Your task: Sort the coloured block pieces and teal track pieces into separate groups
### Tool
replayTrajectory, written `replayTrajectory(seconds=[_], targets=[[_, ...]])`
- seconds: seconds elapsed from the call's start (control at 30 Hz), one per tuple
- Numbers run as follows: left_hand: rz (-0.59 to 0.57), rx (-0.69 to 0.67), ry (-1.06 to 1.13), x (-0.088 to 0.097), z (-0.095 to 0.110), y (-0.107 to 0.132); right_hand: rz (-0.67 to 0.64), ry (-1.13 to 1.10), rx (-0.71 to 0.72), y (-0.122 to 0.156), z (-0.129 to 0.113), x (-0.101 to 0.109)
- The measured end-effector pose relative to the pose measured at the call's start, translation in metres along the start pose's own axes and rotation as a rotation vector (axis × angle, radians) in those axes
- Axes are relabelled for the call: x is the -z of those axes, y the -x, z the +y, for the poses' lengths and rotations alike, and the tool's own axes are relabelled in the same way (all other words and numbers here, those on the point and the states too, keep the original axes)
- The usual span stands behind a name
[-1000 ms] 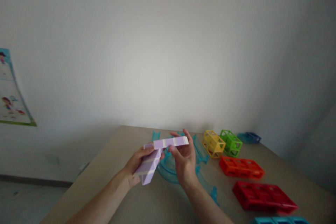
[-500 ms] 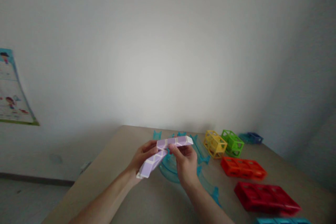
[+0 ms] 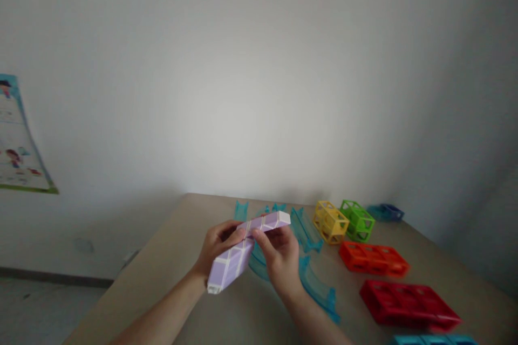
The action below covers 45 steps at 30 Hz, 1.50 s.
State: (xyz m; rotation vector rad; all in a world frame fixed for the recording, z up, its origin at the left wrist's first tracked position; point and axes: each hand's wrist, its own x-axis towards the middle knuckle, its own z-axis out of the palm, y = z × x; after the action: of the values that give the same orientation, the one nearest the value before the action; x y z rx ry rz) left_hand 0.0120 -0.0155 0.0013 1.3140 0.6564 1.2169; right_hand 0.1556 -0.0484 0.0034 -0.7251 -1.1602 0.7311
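Note:
A purple-and-white snake puzzle (image 3: 230, 266) is held up above the table, bent at its middle. One arm of it slants down to the lower left and the other reaches up to the right. My left hand (image 3: 215, 244) is closed around it near the bend, thumb on top. My right hand (image 3: 280, 260) grips the right arm close to the bend, with the thumb pressed on the near side and the other fingers partly hidden behind. Behind and below the hands lie clear blue track pieces (image 3: 318, 287), some of them partly covered by the hands.
On the right of the table (image 3: 162, 259) stand a yellow frame block (image 3: 331, 222), a green one (image 3: 357, 220), an orange block row (image 3: 374, 259) and a red one (image 3: 408, 304). Blue pieces (image 3: 392, 213) lie at the far right corner. A wall rises behind; a poster (image 3: 24, 140) hangs left.
The puzzle's lower-left arm has turned and swung downward, showing more of its side. The right arm has shifted slightly left, together with my right hand. Both hands keep their hold.

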Motion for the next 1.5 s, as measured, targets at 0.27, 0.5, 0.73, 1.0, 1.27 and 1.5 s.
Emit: replayTrajectory(seconds=[0.27, 0.5, 0.73, 1.0, 1.27, 1.5], targets=[[0.022, 0.046, 0.128, -0.008, 0.0, -0.001, -0.147, 0.223, 0.262, 0.005, -0.006, 0.005], [0.162, -0.055, 0.18, -0.003, -0.005, -0.008, -0.349, 0.361, 0.396, 0.005, -0.021, 0.006], [0.006, 0.042, 0.199, -0.005, 0.002, 0.0, -0.07, 0.195, 0.098, 0.006, -0.006, -0.004], [-0.228, 0.251, 0.245, -0.001, -0.015, 0.002, -0.206, 0.399, 0.227, 0.003, -0.014, 0.003], [-0.449, 0.593, 0.351, 0.002, -0.023, -0.005, -0.226, 0.517, 0.382, -0.003, -0.014, 0.01], [-0.286, 0.486, 0.353, 0.006, -0.018, -0.005, -0.407, 0.531, 0.44, -0.001, -0.016, 0.012]])
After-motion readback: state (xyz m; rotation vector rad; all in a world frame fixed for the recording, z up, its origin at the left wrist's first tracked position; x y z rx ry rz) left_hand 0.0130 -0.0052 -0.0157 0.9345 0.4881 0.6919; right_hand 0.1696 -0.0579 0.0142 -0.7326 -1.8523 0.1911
